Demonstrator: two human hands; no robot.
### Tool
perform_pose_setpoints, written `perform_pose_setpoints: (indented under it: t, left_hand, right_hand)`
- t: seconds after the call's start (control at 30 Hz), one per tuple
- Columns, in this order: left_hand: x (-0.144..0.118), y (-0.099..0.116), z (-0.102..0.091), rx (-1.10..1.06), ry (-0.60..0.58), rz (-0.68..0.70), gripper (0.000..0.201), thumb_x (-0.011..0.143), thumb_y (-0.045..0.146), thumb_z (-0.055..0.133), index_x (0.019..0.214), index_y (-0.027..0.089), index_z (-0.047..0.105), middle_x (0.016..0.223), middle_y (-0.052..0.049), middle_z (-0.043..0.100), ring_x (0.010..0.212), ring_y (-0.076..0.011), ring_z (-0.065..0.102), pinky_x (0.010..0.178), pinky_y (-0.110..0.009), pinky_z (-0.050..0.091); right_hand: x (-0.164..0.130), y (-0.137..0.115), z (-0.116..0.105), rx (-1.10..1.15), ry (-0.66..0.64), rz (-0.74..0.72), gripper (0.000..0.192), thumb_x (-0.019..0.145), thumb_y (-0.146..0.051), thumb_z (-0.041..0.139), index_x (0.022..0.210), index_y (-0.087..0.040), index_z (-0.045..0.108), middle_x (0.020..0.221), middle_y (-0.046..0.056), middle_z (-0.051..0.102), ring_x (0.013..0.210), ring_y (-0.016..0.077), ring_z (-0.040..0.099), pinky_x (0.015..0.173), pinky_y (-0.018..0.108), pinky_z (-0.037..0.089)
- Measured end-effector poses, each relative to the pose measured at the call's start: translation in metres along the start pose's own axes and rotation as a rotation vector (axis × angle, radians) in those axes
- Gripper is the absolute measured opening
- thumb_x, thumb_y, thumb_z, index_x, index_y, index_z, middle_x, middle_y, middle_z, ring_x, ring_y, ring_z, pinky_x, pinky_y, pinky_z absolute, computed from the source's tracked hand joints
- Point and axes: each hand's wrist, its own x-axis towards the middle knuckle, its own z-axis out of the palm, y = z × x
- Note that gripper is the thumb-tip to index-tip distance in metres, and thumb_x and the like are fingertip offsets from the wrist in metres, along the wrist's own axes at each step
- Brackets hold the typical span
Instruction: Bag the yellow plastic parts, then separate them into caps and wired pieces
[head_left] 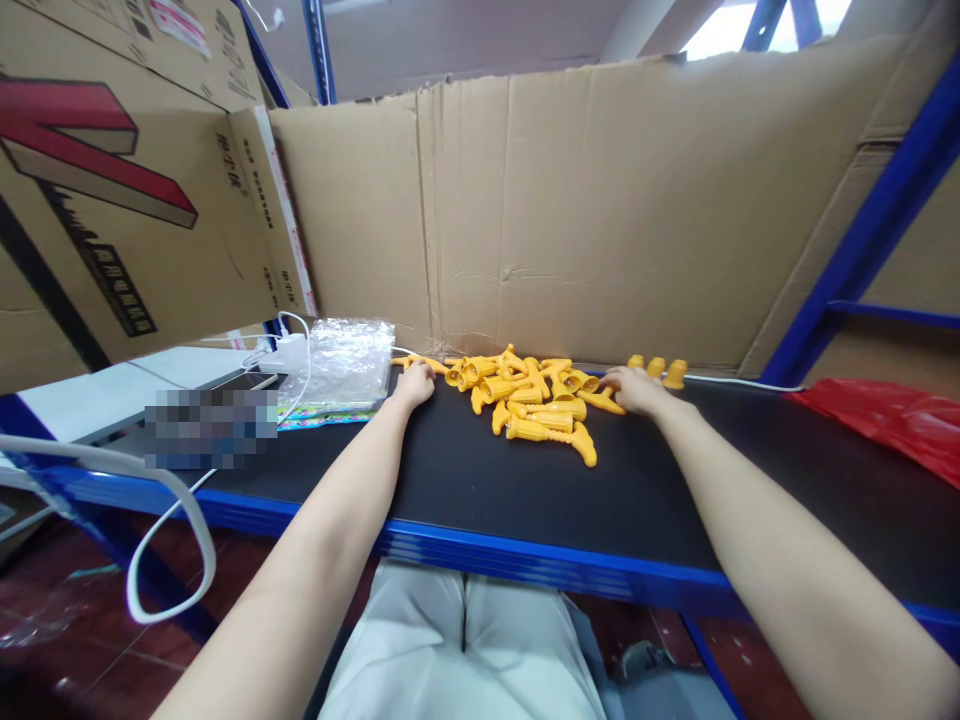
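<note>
Both arms reach forward across a black worktop (pixel 525 490) with a blue front edge, toward a heap of yellow plastic parts (pixel 529 395) lying near the back, just in front of a cardboard wall (pixel 600 200). The left hand (pixel 415 383) rests palm down at the left end of the heap, fingers loosely together and touching the nearest yellow pieces; it grips nothing that can be seen. The right hand (pixel 634 388) lies palm down at the right end of the heap, fingers slightly spread and touching a yellow piece there; whether it pinches one cannot be told. Three small yellow caps (pixel 660 369) stand in a row just behind the right hand, apart from the main heap. To the left of the heap lies a clear plastic bag (pixel 345 360), with a white cable (pixel 296 345) beside it. A red plastic bag (pixel 885 420) lies at the far right of the worktop.
</note>
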Motion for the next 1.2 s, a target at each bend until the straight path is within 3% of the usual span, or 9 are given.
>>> perform_pose_setpoints:
  t: [0.17,0.27,0.4,0.5,0.6,0.73,0.87,1.03,1.2]
  left_hand:
    - [0.000,0.000,0.002,0.162,-0.093,0.019,0.041,0.078,0.013,0.039,0.114,0.017,0.059,0.133,-0.010,0.046,0.127,-0.0223,0.038,0.105,-0.034,0.032]
    - [-0.003,0.002,0.002,0.215,-0.135,-0.022,0.046,0.081,0.020,0.037,0.125,0.019,0.049,0.141,-0.012,0.036,0.133,-0.0270,0.028,0.105,-0.047,0.030]
    - [-0.007,0.008,-0.002,0.240,-0.177,-0.066,0.049,0.083,0.026,0.036,0.132,0.021,0.040,0.149,-0.012,0.021,0.137,-0.0313,0.015,0.102,-0.062,0.021]
    - [-0.010,0.020,-0.009,0.256,-0.104,-0.001,0.047,0.084,0.024,0.037,0.131,0.021,0.042,0.149,-0.012,0.021,0.137,-0.0314,0.013,0.102,-0.065,0.015]
    - [-0.016,0.041,-0.022,0.204,0.063,0.150,0.043,0.085,0.020,0.038,0.128,0.019,0.044,0.146,-0.012,0.028,0.136,-0.0284,0.019,0.106,-0.059,0.015]
    - [-0.034,0.083,-0.044,0.039,0.241,0.397,0.042,0.090,0.024,0.035,0.131,0.016,0.040,0.137,-0.012,0.042,0.128,-0.0224,0.036,0.104,-0.041,0.027]
    - [-0.058,0.120,-0.050,-0.059,0.200,0.521,0.050,0.090,0.041,0.038,0.136,0.023,0.034,0.124,-0.009,0.054,0.110,-0.0218,0.053,0.092,-0.033,0.038]
    - [-0.063,0.129,-0.043,0.083,0.064,0.424,0.041,0.085,0.043,0.047,0.120,0.022,0.051,0.102,-0.009,0.064,0.095,-0.0241,0.060,0.080,-0.031,0.042]
    - [-0.056,0.122,-0.045,0.124,0.095,0.354,0.032,0.083,0.036,0.050,0.112,0.022,0.056,0.101,-0.007,0.064,0.093,-0.0225,0.061,0.077,-0.029,0.042]
  right_hand:
    - [0.000,0.001,0.003,-0.042,-0.067,0.028,0.051,0.064,-0.007,0.049,0.107,-0.030,0.066,0.134,0.003,0.047,0.124,0.0328,0.037,0.096,0.057,0.033]
    - [0.000,0.002,0.002,-0.040,-0.072,0.007,0.049,0.063,-0.004,0.048,0.100,-0.029,0.068,0.130,0.004,0.051,0.125,0.0341,0.036,0.095,0.061,0.030]
    - [-0.002,0.008,-0.001,-0.093,0.014,-0.100,0.035,0.062,-0.002,0.045,0.080,-0.023,0.067,0.110,0.007,0.061,0.123,0.0301,0.038,0.095,0.058,0.029]
    - [-0.004,0.013,-0.007,-0.087,0.115,-0.101,0.032,0.065,-0.001,0.042,0.079,-0.021,0.063,0.106,0.007,0.062,0.121,0.0251,0.041,0.099,0.057,0.024]
    - [-0.006,0.009,-0.021,-0.024,0.304,-0.106,0.030,0.072,-0.006,0.039,0.087,-0.022,0.061,0.109,0.006,0.060,0.117,0.0230,0.044,0.103,0.058,0.015]
    - [-0.010,-0.022,-0.047,-0.001,0.498,-0.213,0.026,0.080,-0.016,0.041,0.095,-0.023,0.060,0.101,0.006,0.062,0.101,0.0233,0.050,0.102,0.059,0.009]
    - [-0.018,-0.076,-0.066,-0.048,0.556,-0.448,0.025,0.084,-0.019,0.041,0.098,-0.022,0.061,0.096,0.004,0.064,0.092,0.0212,0.052,0.100,0.053,0.016]
    - [-0.032,-0.127,-0.067,-0.073,0.489,-0.722,0.027,0.088,-0.016,0.037,0.100,-0.018,0.061,0.094,0.009,0.063,0.089,0.0196,0.053,0.085,0.036,0.029]
    - [-0.035,-0.137,-0.058,-0.121,0.482,-0.643,0.025,0.089,-0.020,0.037,0.103,-0.014,0.058,0.096,0.011,0.062,0.091,0.0214,0.052,0.087,0.037,0.027]
